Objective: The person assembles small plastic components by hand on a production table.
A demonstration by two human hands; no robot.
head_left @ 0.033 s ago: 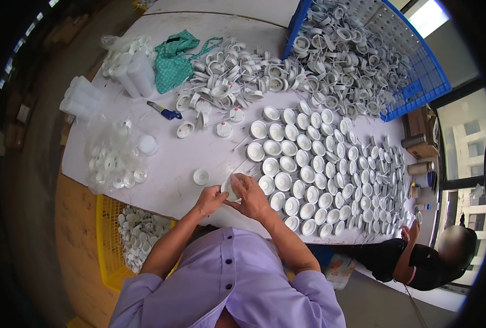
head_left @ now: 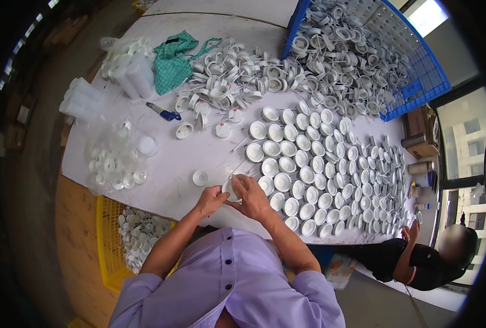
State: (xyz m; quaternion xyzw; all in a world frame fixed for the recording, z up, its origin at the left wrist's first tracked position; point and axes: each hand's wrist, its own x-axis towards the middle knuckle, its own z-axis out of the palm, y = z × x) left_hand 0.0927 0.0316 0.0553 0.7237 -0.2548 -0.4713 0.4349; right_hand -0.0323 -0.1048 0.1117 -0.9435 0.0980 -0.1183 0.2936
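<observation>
Near the table's front edge, my left hand [head_left: 213, 200] and my right hand [head_left: 251, 199] are together, both closed around a round white plastic lamp-like part [head_left: 227, 188]. The fingers of my right hand cover much of it. A thin pale lead seems to run up from it. Left of my hands a small white round cap [head_left: 200, 177] lies on the table. Just right of them stand close rows of white dish-shaped parts [head_left: 291, 206], several with thin wires or stems.
Farther back lie a loose heap of white parts [head_left: 221, 92], a green cloth bag [head_left: 172, 76] and a blue-handled cutter [head_left: 169, 115]. A blue crate [head_left: 426, 101] full of parts is back right, clear plastic bags [head_left: 120, 131] left, a yellow crate [head_left: 107, 240] below. A person [head_left: 417, 262] sits at right.
</observation>
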